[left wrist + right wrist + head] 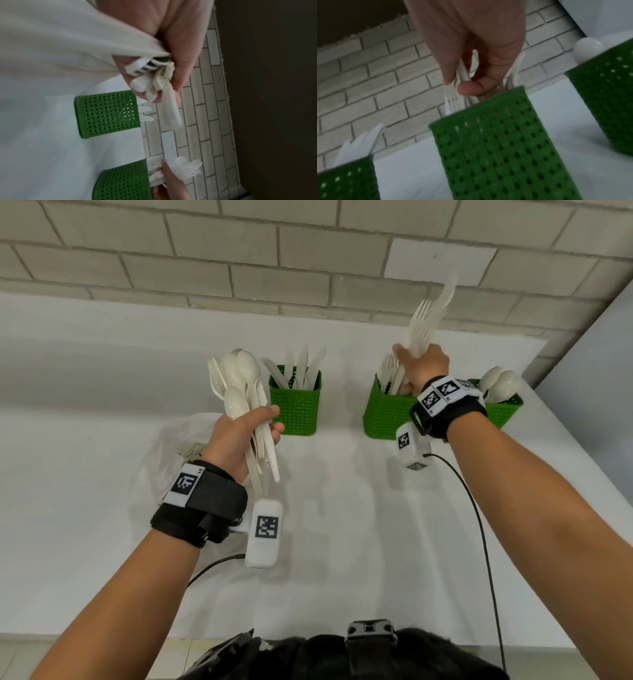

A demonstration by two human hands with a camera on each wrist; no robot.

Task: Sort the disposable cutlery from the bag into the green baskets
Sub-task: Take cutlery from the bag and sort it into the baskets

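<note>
left grip (239, 436): fingers curled, raised | right grip (424, 364): fingers curled, extended forward

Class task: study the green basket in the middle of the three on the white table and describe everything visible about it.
The middle green woven-pattern plastic basket stands upright on the white table, apart from its neighbours. It is squarish with perforated walls and an open top. White plastic forks stand in it, tines up. The right hand, gripping a bunch of forks, is at its rim.

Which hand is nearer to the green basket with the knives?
Left. The left hand holds a bundle of cutlery just left of the basket with the knives. The right hand grips forks over the middle basket, farther right.
</note>
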